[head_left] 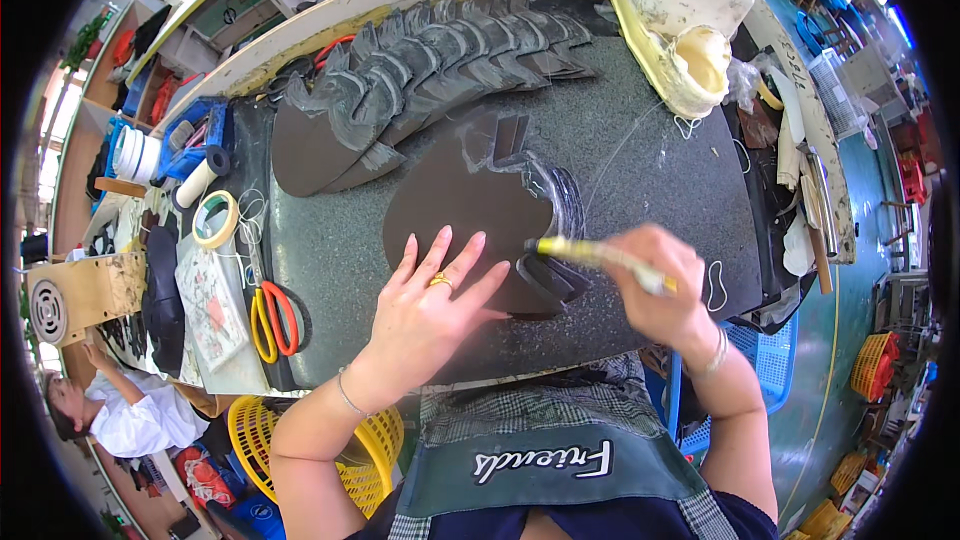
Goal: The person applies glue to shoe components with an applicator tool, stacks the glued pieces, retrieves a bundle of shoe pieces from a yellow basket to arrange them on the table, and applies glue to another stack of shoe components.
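The left hand (425, 305), fingers splayed flat and gripping nothing, is steadying overlapping brown sheet pieces (450, 190) mid-bench (650, 170), while the right hand (675, 265), fingers clasping a yellow-handled brush (585, 251), is seemingly coating their three-o'clock edge, probably needing another light, even stroke.

My left hand (430, 305) is palm down, fingers spread and pointing forward. My right hand (660, 280), slightly blurred, is curled in a grip, knuckles up. My left forearm (325, 430) and right forearm (735, 410) angle inward, both wrists bare-skinned.
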The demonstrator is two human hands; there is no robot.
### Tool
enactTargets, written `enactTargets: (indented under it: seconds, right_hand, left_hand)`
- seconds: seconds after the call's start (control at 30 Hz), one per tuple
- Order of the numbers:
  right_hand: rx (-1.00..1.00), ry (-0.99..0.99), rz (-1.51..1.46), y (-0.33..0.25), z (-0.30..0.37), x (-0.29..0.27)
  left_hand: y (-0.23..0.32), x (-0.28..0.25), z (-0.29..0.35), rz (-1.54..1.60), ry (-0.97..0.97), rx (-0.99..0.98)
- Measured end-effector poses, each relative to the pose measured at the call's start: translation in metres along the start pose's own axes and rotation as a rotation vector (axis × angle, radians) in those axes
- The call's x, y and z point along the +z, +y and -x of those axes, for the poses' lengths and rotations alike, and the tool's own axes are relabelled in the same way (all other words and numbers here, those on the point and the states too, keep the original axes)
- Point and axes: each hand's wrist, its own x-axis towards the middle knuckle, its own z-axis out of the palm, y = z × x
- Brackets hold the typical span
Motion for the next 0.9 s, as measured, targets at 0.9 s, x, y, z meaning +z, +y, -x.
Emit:
enactTargets:
  seconds: [0.9]
  right_hand:
    - [-0.139,0.084,0.16,0.045,-0.113,0.047]
  left_hand:
    - [-0.014,0.002,0.006,0.177,0.045,-0.037]
